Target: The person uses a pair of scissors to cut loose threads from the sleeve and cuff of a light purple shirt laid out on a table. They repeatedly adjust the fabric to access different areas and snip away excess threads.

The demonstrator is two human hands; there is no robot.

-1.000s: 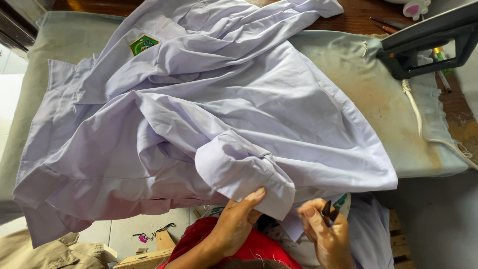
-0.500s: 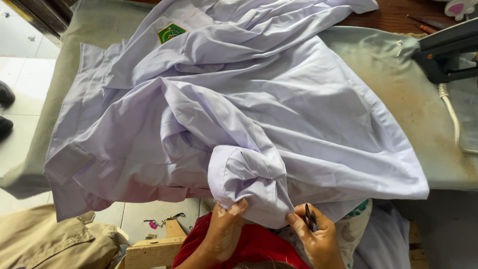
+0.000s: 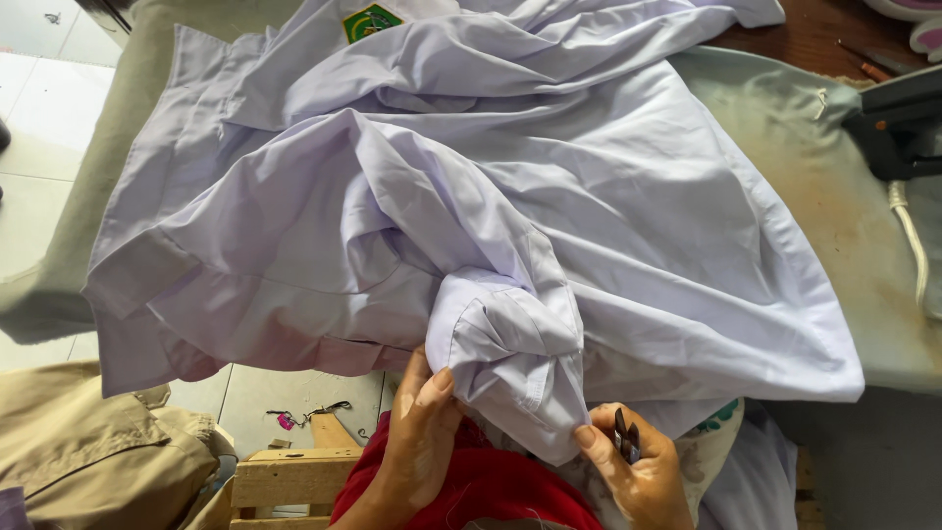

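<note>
While the left hand [image 3: 424,432] pinches the bunched cuff of the pale lilac cotton shirt [image 3: 471,206] (thumb on top), the right hand [image 3: 636,469] grips the same fold, fingers closed around small dark snips [image 3: 624,437]. Shirt lies spread over the grey-green padded board [image 3: 834,196]. Green shield-shaped badge [image 3: 371,20] sits at top edge. Khaki garment [image 3: 88,451] lower left; dark iron [image 3: 898,123] right.

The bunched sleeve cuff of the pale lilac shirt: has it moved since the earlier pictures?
Yes. The bunched sleeve cuff was gathered leftward toward the left hand, judged against the shirt's hem corner on the padded board.
</note>
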